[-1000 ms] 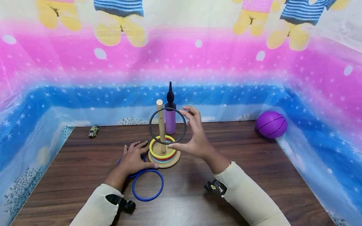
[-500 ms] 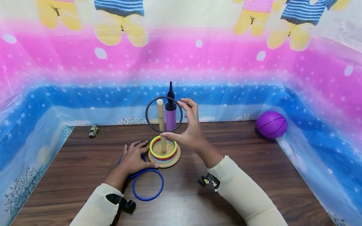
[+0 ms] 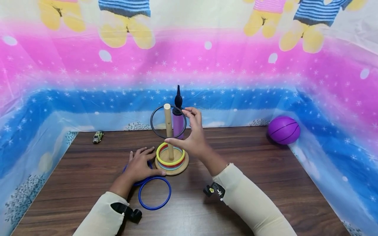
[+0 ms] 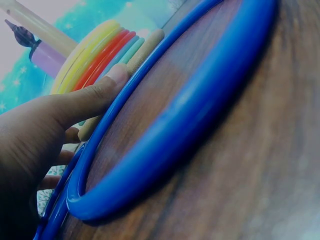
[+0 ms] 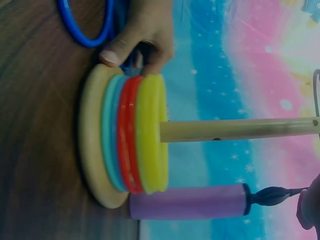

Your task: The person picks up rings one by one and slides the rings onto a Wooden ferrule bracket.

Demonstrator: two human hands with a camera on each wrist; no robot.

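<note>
My right hand [image 3: 193, 139] pinches a thin black ring [image 3: 151, 122] between thumb and fingertips. In the head view the ring's outline surrounds the upper wooden peg [image 3: 168, 123]; whether the peg passes through it I cannot tell. Around the peg's foot, yellow [image 5: 151, 135], red [image 5: 129, 135] and blue-green rings [image 5: 113, 135] lie stacked on a round wooden base [image 5: 92, 135]. My left hand [image 3: 140, 167] rests beside the base, its outstretched thumb touching the rim. One blue ring [image 3: 169, 190] lies flat in front; another blue ring [image 3: 124, 168] is partly hidden under the left hand.
A purple hand pump [image 3: 178, 123] with a black nozzle stands upright right behind the peg. At the back left of the wooden table [image 3: 251, 183] sits a small toy car [image 3: 97, 137]. A purple ball [image 3: 283, 130] is at the back right, against a patterned cloth [image 3: 236, 78].
My right hand has raised the black ring from in front of the stack to the peg's upper part, shifting left, then lowered it slightly. My left hand stays in place.
</note>
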